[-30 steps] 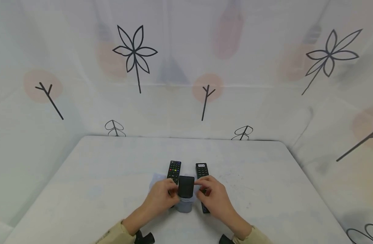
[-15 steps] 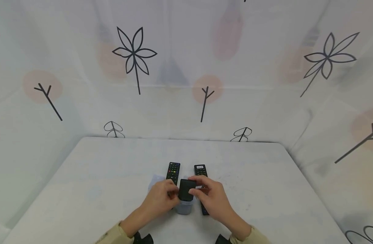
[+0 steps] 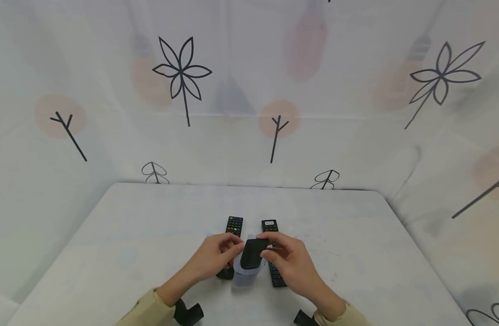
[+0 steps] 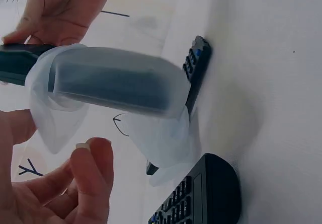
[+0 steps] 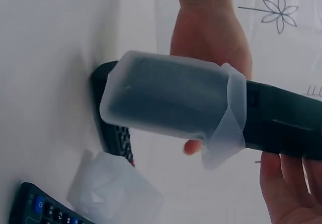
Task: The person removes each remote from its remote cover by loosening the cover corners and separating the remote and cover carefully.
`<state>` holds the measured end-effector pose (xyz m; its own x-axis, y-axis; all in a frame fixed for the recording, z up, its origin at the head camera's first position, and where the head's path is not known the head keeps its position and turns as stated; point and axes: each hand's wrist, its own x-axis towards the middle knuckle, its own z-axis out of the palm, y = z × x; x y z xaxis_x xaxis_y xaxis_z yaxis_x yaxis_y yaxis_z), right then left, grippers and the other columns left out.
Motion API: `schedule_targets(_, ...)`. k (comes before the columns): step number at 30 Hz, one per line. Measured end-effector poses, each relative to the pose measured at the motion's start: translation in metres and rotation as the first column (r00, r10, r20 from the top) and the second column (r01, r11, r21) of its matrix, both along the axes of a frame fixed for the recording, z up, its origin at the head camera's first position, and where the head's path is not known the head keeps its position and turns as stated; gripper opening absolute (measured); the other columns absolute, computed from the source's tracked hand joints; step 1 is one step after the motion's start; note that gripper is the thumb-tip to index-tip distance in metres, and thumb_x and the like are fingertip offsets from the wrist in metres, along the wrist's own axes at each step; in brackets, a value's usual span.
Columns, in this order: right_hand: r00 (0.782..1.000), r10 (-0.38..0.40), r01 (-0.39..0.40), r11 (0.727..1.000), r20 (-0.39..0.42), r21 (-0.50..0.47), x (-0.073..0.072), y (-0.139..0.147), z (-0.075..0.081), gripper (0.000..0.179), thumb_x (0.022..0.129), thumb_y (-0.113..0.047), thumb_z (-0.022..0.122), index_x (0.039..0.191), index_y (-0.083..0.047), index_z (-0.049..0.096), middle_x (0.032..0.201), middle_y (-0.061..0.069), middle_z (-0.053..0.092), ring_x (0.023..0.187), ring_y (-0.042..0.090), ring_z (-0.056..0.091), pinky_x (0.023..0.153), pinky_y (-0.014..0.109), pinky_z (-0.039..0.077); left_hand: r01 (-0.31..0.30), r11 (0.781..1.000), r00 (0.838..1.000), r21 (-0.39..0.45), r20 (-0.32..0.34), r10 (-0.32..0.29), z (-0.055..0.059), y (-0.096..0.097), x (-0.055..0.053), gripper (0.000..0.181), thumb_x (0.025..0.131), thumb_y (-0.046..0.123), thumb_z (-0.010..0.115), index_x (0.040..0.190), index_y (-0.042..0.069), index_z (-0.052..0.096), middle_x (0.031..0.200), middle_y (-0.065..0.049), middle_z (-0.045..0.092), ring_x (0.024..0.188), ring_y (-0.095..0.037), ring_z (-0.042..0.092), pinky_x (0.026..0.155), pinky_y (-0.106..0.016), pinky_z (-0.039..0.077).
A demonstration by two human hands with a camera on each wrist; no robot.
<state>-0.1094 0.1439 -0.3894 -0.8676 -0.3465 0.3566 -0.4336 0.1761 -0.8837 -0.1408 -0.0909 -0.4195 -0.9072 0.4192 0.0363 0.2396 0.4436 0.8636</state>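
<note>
A black remote control (image 3: 254,253) stands upright, its lower part inside a translucent, frosted sleeve (image 4: 121,80) with a folded, loose rim. My right hand (image 3: 292,253) grips the remote's upper end at its right edge; in the right wrist view its fingers (image 5: 294,181) lie along the bare black end. My left hand (image 3: 214,256) is at the left side of the sleeve's rim, thumb and index tips close together there. In the left wrist view one digit meets the loose rim, while other fingertips (image 4: 93,153) curl below, apart from the sleeve.
Two more black remotes lie on the white table (image 3: 151,226): a left one (image 3: 234,225) partly behind my left hand, and a right one (image 3: 269,225) partly behind my right. Another crumpled translucent sleeve (image 5: 108,189) lies between them. A patterned cloth wall (image 3: 229,149) stands behind.
My right hand has gone from the remote's side to gripping its upper end. The remote has shifted slightly right and tilted. My left hand has moved slightly up and right along the rim.
</note>
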Motion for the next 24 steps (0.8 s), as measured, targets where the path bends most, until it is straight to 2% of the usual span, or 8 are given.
schedule_targets(4,0.992,0.104,-0.107,0.994,-0.072,-0.038,0.001,0.0,0.0,0.028,0.092,-0.003,0.067,0.12,-0.008,0.065,0.116,0.008,0.067,0.109,0.019,0.065,0.089,0.035,0.054,0.027,1.0,0.997,0.005,0.067,-0.027,0.002,-0.001,-0.002,0.027,0.102,0.034,0.058,0.102,0.01,0.07,0.069,0.001,0.061,0.06,-0.015,0.058,0.054,-0.029,0.05)
schedule_targets(7,0.983,0.142,-0.15,0.987,-0.12,-0.058,0.0,0.001,-0.001,0.029,0.093,0.002,0.064,0.121,-0.007,0.064,0.118,0.01,0.066,0.11,0.02,0.064,0.09,0.035,0.054,0.03,0.999,0.995,0.04,0.094,-0.034,0.005,-0.001,-0.001,0.026,0.102,0.031,0.058,0.093,0.009,0.069,0.068,-0.001,0.062,0.059,-0.016,0.057,0.052,-0.029,0.05)
schedule_targets(10,0.977,0.153,-0.166,0.983,-0.15,-0.076,-0.001,0.004,-0.002,0.033,0.094,0.006,0.061,0.124,-0.005,0.063,0.12,0.012,0.065,0.112,0.02,0.063,0.09,0.034,0.053,0.003,0.996,0.995,0.087,0.097,-0.011,0.007,-0.001,0.0,0.026,0.102,0.03,0.058,0.091,0.008,0.068,0.07,-0.002,0.064,0.057,-0.016,0.056,0.05,-0.029,0.049)
schedule_targets(14,0.975,0.147,-0.165,0.982,-0.168,-0.095,-0.005,0.007,-0.005,0.037,0.094,0.01,0.058,0.129,-0.002,0.06,0.124,0.016,0.063,0.116,0.022,0.061,0.093,0.031,0.051,-0.071,0.987,0.994,0.142,0.088,0.059,0.01,0.0,0.0,0.025,0.101,0.027,0.06,0.091,0.005,0.067,0.07,-0.001,0.064,0.054,-0.014,0.053,0.048,-0.027,0.047)
schedule_targets(17,0.979,0.138,-0.155,0.982,-0.149,-0.105,-0.008,0.01,-0.006,0.039,0.095,0.01,0.058,0.132,-0.001,0.059,0.129,0.017,0.061,0.121,0.022,0.058,0.095,0.03,0.05,-0.13,0.977,0.99,0.171,0.075,0.119,0.013,-0.001,0.001,0.025,0.101,0.026,0.061,0.089,0.005,0.067,0.069,-0.001,0.064,0.053,-0.015,0.051,0.047,-0.026,0.045)
schedule_targets(21,0.99,0.11,-0.119,0.987,-0.088,-0.109,-0.009,0.013,-0.007,0.035,0.097,0.005,0.058,0.13,-0.004,0.06,0.133,0.014,0.06,0.127,0.021,0.054,0.098,0.031,0.048,-0.195,0.962,0.981,0.192,0.042,0.191,0.015,-0.002,0.001,0.022,0.1,0.025,0.063,0.089,0.007,0.068,0.07,-0.001,0.066,0.054,-0.019,0.052,0.048,-0.025,0.044)
schedule_targets(24,0.998,0.051,-0.054,0.993,-0.035,-0.101,-0.009,0.012,-0.007,0.023,0.1,-0.001,0.057,0.121,-0.006,0.061,0.133,0.011,0.061,0.128,0.022,0.054,0.098,0.031,0.048,-0.232,0.952,0.972,0.201,0.011,0.235,0.016,-0.002,0.003,0.019,0.099,0.025,0.064,0.092,0.008,0.07,0.072,-0.001,0.067,0.059,-0.02,0.057,0.05,-0.026,0.046)
